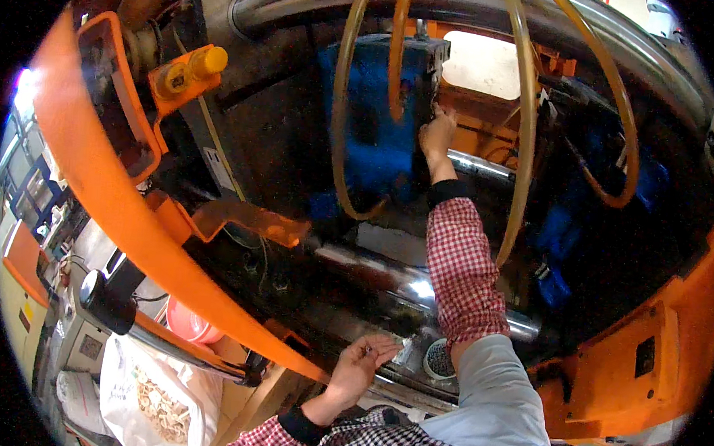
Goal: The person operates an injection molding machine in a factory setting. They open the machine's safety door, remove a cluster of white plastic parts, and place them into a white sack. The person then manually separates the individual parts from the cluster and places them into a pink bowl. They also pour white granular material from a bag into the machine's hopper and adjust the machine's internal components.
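Deep inside a machine, my right hand [437, 136] is stretched out to the side face of a blue metal block [370, 119], probably a mould half. Its fingers are bent together at that face, and whatever they pinch is too small to make out. Down near my body, my left hand [359, 370] is held palm up with the fingers curled toward the thumb; any small thing in it cannot be made out. Just right of it stands a round tub [439, 360] of small dark metal-looking pieces, close to my right sleeve.
Amber hoses [525, 135] loop down around my right arm. Polished bars [371, 268] cross the machine below the block. An orange guard frame [154, 245] curves along the left, and an orange panel [632, 367] stands at the right. A white sack [162, 407] of small pieces sits lower left.
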Motion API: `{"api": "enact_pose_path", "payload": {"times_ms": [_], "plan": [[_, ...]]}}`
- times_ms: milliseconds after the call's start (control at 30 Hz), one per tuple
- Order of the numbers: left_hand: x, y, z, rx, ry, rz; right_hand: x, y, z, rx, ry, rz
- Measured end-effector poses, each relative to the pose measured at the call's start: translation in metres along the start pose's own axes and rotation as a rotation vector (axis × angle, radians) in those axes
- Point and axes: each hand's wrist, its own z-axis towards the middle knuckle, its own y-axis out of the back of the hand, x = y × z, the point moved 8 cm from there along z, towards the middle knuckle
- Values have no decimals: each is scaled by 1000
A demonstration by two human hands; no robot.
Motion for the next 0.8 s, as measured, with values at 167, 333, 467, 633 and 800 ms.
{"api": "enact_pose_path", "payload": {"times_ms": [167,333,467,633,800], "plan": [[2,-15,8,25,102,-8,21,48,-15,165,-5,-59],[-8,6,10,-142,81,65,151,139,-171,799,184,461],[3,-18,18,-11,142,66,136,201,-269,1052,125,406],[27,-52,12,165,319,116,106,242,-286,878,45,356],[67,-59,17,255,373,160,87,277,-303,763,86,155]]}}
